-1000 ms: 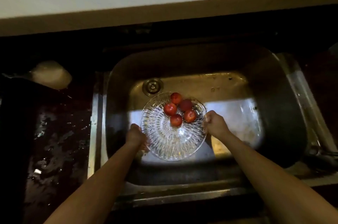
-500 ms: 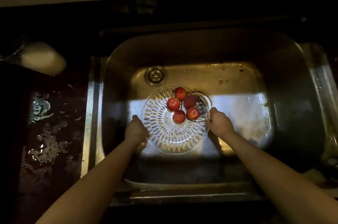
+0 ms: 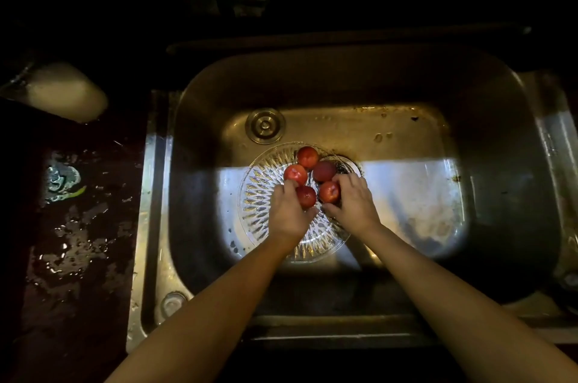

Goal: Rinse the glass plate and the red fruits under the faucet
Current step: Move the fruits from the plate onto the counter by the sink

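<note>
A cut-glass plate point(image 3: 256, 195) lies on the floor of the steel sink point(image 3: 469, 85), partly over the main drain. Several red fruits point(image 3: 308, 157) are bunched on its far right part. My left hand point(image 3: 289, 213) is over the plate, its fingers curled around the near-left fruit point(image 3: 306, 196). My right hand point(image 3: 355, 204) cups the near-right fruit point(image 3: 329, 191) with fingers and thumb. The faucet is hidden in the dark at the back, and no running water shows.
A small round overflow drain point(image 3: 265, 126) sits at the sink's back left. The dark counter point(image 3: 78, 226) on the left is wet with puddles. A pale rounded object point(image 3: 62, 92) rests at the far left. A metal rim point(image 3: 556, 138) borders the right.
Both hands have let go of the plate's rim and moved inward onto the fruits. The plate now rests on the sink floor.
</note>
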`<action>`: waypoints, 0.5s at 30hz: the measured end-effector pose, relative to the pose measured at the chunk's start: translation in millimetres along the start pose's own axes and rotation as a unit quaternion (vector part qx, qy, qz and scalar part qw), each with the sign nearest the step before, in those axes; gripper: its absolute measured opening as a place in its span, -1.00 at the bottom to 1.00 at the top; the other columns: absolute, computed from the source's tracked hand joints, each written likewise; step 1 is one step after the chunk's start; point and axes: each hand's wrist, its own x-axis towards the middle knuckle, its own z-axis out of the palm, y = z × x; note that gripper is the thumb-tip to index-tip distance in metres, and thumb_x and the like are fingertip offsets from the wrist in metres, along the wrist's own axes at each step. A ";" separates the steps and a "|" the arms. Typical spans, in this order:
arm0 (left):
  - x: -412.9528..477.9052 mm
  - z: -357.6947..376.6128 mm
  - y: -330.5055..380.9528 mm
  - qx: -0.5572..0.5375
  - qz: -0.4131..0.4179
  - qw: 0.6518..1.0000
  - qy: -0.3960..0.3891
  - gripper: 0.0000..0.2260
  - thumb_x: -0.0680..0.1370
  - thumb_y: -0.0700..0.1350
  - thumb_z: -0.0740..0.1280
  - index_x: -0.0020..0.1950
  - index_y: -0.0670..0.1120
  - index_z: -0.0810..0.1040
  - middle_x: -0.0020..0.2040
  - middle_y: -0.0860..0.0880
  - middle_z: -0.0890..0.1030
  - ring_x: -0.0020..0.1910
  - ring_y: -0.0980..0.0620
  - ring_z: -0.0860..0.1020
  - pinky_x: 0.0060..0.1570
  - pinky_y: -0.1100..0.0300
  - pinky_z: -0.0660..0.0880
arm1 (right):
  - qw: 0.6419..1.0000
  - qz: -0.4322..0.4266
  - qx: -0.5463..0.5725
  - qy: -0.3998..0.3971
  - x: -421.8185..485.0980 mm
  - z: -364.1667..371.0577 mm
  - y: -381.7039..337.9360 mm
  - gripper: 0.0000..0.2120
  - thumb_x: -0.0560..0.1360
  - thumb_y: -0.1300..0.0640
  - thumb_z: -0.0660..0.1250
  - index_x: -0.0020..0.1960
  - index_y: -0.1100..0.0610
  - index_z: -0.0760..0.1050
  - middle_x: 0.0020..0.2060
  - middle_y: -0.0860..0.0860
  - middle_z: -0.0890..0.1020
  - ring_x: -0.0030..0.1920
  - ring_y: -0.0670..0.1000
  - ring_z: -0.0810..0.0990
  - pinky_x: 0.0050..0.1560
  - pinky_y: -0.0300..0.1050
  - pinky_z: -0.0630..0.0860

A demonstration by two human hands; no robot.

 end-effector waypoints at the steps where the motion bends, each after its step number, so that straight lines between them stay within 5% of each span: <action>1: 0.3 2.6 -0.3 0.000 -0.002 1.000 0.008 -0.45 0.38 -0.11 0.47 0.28 -0.10 0.31 0.21 -0.12 0.39 0.21 -0.09 0.39 0.17 0.06 0.40 | 1.000 0.000 0.000 0.002 1.4 1.0 0.5 -0.48 0.35 0.06 0.47 0.23 0.12 0.37 0.17 0.07 0.42 0.23 0.08 0.33 0.22 -0.09 0.29; 15: 2.3 11.2 -4.8 -0.026 0.025 0.999 0.035 -0.57 0.40 -0.19 0.43 0.20 -0.09 0.35 0.11 -0.09 0.54 0.10 -0.07 0.52 0.08 0.03 0.48 | 0.999 -0.031 0.016 0.012 -2.2 -0.8 0.5 -0.57 0.35 0.14 0.44 0.17 0.11 0.40 0.12 0.07 0.47 0.19 0.08 0.37 0.19 -0.09 0.30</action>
